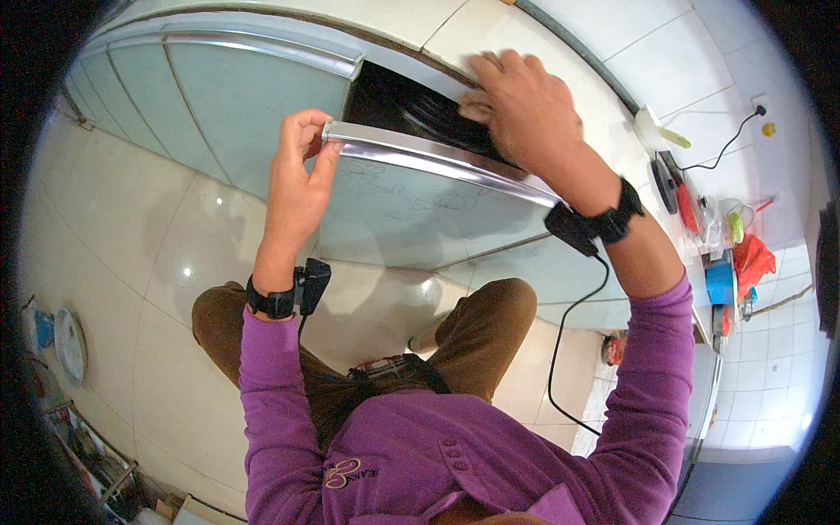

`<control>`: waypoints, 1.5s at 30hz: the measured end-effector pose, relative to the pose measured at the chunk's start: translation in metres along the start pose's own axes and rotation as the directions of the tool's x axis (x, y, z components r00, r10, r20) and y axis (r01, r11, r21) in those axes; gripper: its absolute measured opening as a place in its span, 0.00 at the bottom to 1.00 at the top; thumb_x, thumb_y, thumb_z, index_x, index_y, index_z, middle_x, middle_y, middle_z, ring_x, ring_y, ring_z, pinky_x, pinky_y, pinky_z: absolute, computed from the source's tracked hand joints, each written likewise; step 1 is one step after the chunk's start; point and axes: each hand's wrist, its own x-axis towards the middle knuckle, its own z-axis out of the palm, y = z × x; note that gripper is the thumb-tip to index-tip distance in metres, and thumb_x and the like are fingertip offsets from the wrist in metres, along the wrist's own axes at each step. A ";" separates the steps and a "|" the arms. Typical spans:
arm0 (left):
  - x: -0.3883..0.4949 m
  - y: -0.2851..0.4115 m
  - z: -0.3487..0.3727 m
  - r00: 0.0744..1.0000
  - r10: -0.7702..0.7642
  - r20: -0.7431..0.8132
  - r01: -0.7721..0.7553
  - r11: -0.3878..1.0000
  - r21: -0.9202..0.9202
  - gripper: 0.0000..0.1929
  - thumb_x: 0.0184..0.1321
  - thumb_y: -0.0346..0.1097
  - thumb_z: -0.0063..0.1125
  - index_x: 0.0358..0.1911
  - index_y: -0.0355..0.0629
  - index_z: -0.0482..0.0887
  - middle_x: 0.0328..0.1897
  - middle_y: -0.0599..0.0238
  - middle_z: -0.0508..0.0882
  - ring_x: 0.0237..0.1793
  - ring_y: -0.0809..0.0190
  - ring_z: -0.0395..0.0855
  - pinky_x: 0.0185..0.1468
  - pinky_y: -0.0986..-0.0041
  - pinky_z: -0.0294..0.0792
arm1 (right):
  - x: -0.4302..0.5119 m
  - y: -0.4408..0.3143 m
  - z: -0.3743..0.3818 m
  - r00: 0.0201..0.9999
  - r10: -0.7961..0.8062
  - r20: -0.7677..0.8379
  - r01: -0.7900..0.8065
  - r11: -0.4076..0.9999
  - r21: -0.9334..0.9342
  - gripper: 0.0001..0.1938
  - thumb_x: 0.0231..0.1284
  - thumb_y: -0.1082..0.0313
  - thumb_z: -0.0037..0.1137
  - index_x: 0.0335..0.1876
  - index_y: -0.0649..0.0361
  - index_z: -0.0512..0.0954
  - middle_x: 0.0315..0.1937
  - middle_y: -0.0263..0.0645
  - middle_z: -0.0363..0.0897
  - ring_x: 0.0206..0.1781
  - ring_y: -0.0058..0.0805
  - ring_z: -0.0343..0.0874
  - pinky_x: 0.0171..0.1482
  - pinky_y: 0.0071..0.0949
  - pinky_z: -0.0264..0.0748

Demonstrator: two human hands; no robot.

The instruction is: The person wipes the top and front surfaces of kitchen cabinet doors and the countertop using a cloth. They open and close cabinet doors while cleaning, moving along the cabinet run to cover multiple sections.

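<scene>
My left hand [300,172] pinches the upper left corner of a pale green glass cabinet door [420,197], thumb and fingers on its silver metal top rail [433,153]. The door stands partly open, with a dark cabinet interior [407,108] behind it. My right hand [528,108] is over the far side of the opening, at the cabinet's upper frame under the countertop edge. Its fingers are bent and blurred by motion. Something greyish brown shows by the fingertips, but whether it is a cloth or only blurred fingers I cannot tell.
More glass cabinet doors [262,111] run to the left. A pale tiled countertop [518,39] lies above; at right it bears a blue container [720,282] and a red plastic bag [753,259]. A black cable [556,354] hangs from my right wrist strap. A round basin [70,348] is at far left.
</scene>
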 end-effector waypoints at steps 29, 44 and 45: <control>0.060 -0.024 0.058 0.963 -0.001 -0.268 0.031 0.994 0.109 0.14 0.66 0.30 0.66 0.53 0.36 0.85 0.48 0.56 0.90 0.48 0.61 0.88 0.55 0.69 0.78 | -0.231 0.051 -0.064 0.848 0.523 0.087 -0.373 0.471 0.800 0.28 0.51 0.77 0.69 0.63 0.57 0.82 0.56 0.37 0.81 0.62 0.33 0.79 0.68 0.33 0.72; 0.071 -0.022 0.055 0.959 0.178 -0.223 -0.024 0.829 0.559 0.14 0.63 0.38 0.71 0.46 0.38 0.87 0.46 0.57 0.90 0.49 0.56 0.88 0.56 0.64 0.77 | -0.281 0.028 0.015 0.758 0.652 0.008 -0.489 0.560 0.668 0.27 0.52 0.74 0.73 0.62 0.57 0.82 0.53 0.43 0.80 0.56 0.39 0.80 0.61 0.34 0.76; 0.069 -0.024 0.056 0.951 0.225 -0.211 -0.064 0.812 0.581 0.13 0.63 0.37 0.71 0.46 0.38 0.86 0.47 0.56 0.89 0.49 0.55 0.87 0.54 0.64 0.77 | -0.285 0.028 0.016 0.752 0.659 -0.032 -0.476 0.575 0.666 0.28 0.52 0.75 0.73 0.62 0.57 0.82 0.54 0.44 0.79 0.57 0.40 0.80 0.61 0.35 0.76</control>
